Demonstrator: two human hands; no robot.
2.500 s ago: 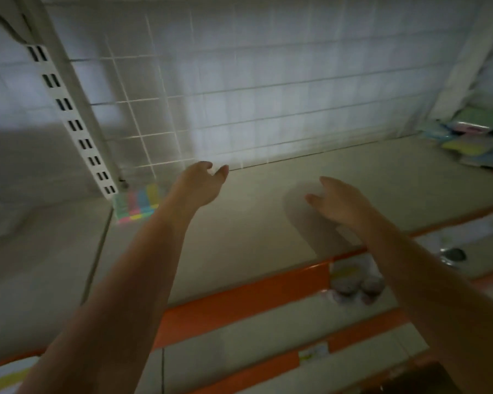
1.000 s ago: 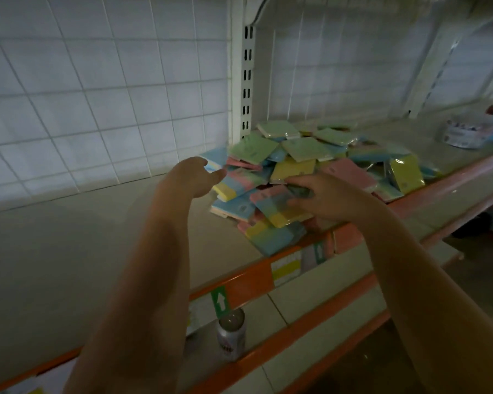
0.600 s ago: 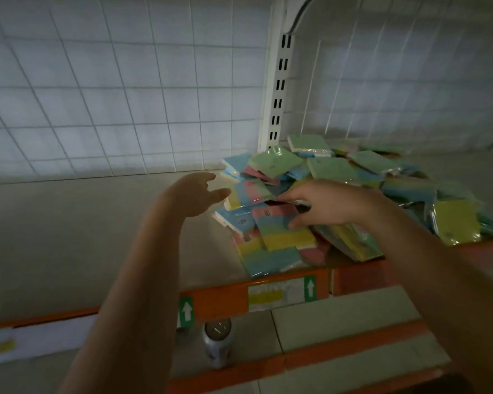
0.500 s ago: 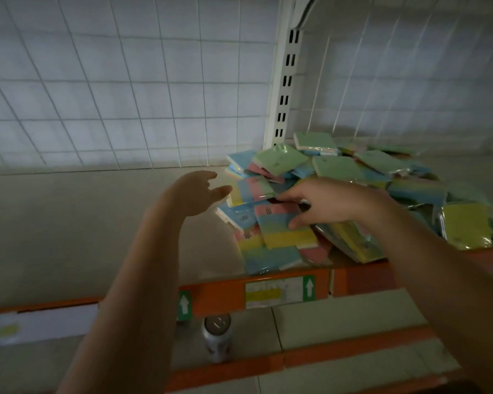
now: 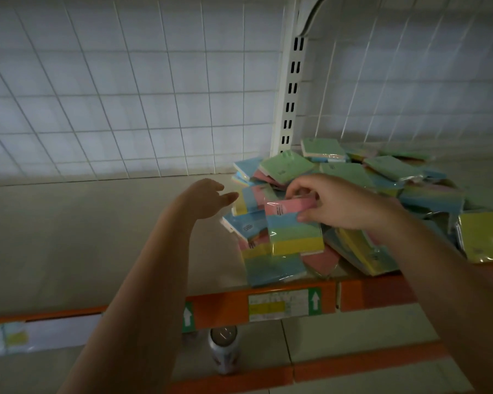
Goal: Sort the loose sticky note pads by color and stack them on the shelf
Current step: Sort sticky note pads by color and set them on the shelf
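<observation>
A heap of loose sticky note pads (image 5: 362,180) in green, blue, pink, yellow and striped colours lies on the beige shelf (image 5: 97,237) at the right. My right hand (image 5: 333,201) grips the pink top edge of a striped pad (image 5: 295,234) with pink, blue, green and yellow bands, lifted slightly off the heap's front left. My left hand (image 5: 208,197) hovers just left of the heap with loosely extended fingers, holding nothing.
A white slotted upright (image 5: 291,89) and wire grid panels back the shelf. An orange front rail (image 5: 228,308) carries price labels and arrow stickers. A drink can (image 5: 225,351) stands on the lower shelf. A yellow pad (image 5: 484,240) lies at the far right.
The view swung right from a bare shelf part to the heap. My right hand reached in, took the striped pad by its top edge and raised it a little. My left hand stays beside the heap.
</observation>
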